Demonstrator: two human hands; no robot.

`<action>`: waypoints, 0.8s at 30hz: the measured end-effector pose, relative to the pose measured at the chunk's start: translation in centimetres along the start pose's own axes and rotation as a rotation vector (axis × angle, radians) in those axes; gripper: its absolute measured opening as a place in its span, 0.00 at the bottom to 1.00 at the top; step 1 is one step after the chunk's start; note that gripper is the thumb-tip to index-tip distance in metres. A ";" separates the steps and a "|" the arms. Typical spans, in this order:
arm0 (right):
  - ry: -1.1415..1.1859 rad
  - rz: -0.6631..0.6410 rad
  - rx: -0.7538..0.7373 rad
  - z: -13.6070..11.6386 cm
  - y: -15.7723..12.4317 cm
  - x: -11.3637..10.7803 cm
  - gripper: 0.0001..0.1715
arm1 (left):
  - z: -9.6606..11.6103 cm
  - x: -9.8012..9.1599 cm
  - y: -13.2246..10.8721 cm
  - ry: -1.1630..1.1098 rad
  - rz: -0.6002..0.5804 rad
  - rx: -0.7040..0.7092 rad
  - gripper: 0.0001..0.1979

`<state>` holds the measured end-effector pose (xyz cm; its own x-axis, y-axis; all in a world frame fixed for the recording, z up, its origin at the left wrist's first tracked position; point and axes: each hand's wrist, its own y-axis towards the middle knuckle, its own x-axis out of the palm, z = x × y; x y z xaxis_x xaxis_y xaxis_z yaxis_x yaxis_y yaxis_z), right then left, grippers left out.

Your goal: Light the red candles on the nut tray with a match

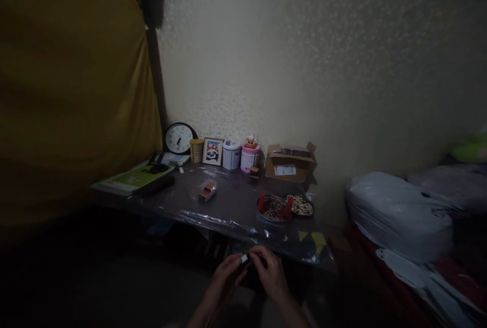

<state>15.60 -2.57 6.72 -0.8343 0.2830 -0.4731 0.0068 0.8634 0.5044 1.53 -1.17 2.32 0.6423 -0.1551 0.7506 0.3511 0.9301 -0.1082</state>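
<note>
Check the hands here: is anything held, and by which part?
Yes. Left hand and right hand pinch a small pale box-like object between their fingertips, one at each end. The dim light hides what it is.

No wording legible anywhere, clock dial numerals too small to read, white label on the cardboard box right of the clock blurred, tin labels unreadable

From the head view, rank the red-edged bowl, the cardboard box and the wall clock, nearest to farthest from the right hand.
1. Red-edged bowl, just beyond the right hand.
2. Cardboard box, against the wall, right.
3. Clock, far left by the wall.
</note>
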 end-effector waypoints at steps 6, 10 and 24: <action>-0.063 -0.019 -0.028 -0.5 0.0 -0.2 0.10 | -0.1 0.3 0.0 -0.006 0.023 0.008 0.09; -0.129 -0.008 -0.054 0.1 -0.1 -0.1 0.09 | 0.0 0.6 -0.2 -0.028 0.002 0.025 0.09; -0.149 -0.005 -0.075 0.5 0.0 -0.2 0.10 | -0.3 0.7 0.2 0.033 0.016 0.041 0.09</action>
<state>16.06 -2.43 6.50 -0.7432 0.3421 -0.5750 -0.0430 0.8332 0.5514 2.26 -1.24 2.65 0.6701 -0.1507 0.7268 0.3132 0.9451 -0.0928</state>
